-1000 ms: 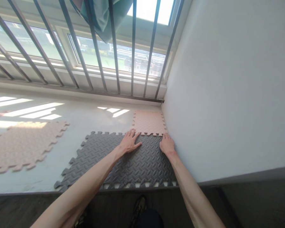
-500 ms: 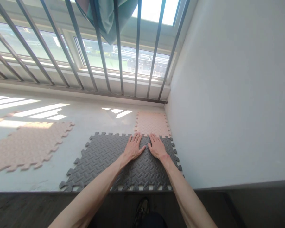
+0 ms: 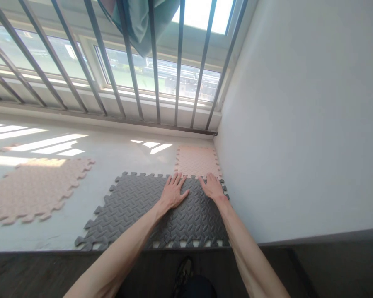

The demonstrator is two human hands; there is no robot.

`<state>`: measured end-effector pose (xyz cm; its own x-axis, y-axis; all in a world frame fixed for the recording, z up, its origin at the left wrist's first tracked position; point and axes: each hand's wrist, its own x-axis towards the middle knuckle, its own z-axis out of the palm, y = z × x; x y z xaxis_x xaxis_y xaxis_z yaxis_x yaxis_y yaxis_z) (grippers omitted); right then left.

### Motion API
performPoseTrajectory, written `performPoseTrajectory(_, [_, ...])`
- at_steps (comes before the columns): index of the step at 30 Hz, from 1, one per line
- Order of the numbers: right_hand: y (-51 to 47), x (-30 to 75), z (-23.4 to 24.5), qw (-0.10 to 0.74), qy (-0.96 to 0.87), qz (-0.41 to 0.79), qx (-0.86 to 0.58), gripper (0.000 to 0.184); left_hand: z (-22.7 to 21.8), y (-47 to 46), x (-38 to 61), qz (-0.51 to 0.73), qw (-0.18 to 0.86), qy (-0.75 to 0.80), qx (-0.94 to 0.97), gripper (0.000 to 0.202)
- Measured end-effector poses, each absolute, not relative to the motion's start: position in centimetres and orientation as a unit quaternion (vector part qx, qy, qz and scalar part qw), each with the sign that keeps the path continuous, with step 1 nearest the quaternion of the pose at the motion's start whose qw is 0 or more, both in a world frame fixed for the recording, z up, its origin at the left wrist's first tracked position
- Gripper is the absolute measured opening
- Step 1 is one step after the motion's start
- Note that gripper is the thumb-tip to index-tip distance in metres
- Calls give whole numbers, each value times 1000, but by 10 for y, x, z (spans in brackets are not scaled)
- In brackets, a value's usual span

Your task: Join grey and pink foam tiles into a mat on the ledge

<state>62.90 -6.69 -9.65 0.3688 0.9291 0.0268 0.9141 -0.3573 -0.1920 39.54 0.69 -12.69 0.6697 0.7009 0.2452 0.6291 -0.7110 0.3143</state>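
Dark grey foam floor mats (image 3: 136, 207) with toothed puzzle edges lie on the white ledge, against the right wall. Behind them, in the corner, a pink foam mat tile (image 3: 199, 159) meets their far edge. My left hand (image 3: 173, 192) rests flat on the grey mat with fingers spread, its fingertips at the seam with the pink tile. To its right, my right hand (image 3: 213, 187) lies palm down over the same seam, fingers stretched toward the pink tile and near the mat's right edge. Neither hand holds anything. Both forearms cover parts of the grey mats.
Another pink foam mat (image 3: 39, 186) lies apart on the left of the ledge (image 3: 112, 155). Metal railing bars (image 3: 155, 74) stand before the window, with a teal cloth (image 3: 143, 29) hanging there. The white wall (image 3: 298, 124) bounds the right. A shoe (image 3: 185, 269) shows below on the dark floor.
My right hand has slid to the right along the seam, away from my left hand. My left hand stays nearly in place. The whole view has shifted slightly.
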Motion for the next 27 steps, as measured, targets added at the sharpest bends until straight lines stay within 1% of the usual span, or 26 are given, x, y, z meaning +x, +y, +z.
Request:
performPoseTrajectory(3, [-65,648,-97,79,-535,49,-840,84,-127,6,396,175,105,374,905,79])
performPoseTrajectory(7, [-69,655,-97,33,-521,77,-849,85,-122,11,397,151,119,376,906,90])
performPoseTrajectory(10, [-70,643,-86,26,-502,69,-862,82,-115,13,392,117,130,372,912,90])
performPoseTrajectory(12, [-71,623,-77,45,-516,38,-855,79,-111,8,379,108,130,368,914,85])
performPoseTrajectory(14, [-73,598,-72,92,-584,-9,-807,73,-109,-1,355,122,120,363,916,78])
performPoseTrajectory(16, [-81,572,-74,125,-666,-18,-735,68,-109,-11,315,147,106,362,915,74])
performPoseTrajectory(17, [-87,561,-76,124,-690,4,-713,65,-108,-15,288,159,97,365,912,74])
performPoseTrajectory(19, [-104,542,-81,133,-680,44,-719,62,-106,-18,223,180,78,389,900,74])
performPoseTrajectory(20, [-114,535,-83,165,-665,41,-727,61,-105,-17,185,190,66,414,888,73])
performPoseTrajectory(23, [-160,514,-88,312,-652,3,-691,55,-99,-6,61,218,28,555,802,70])
performPoseTrajectory(24, [-179,506,-91,337,-665,4,-667,51,-97,-1,20,215,20,621,753,70])
performPoseTrajectory(25, [-200,498,-96,345,-679,5,-648,46,-96,3,-18,214,13,690,691,71])
performPoseTrajectory(27, [-240,482,-110,338,-709,-9,-618,39,-95,11,-83,202,16,792,576,75])
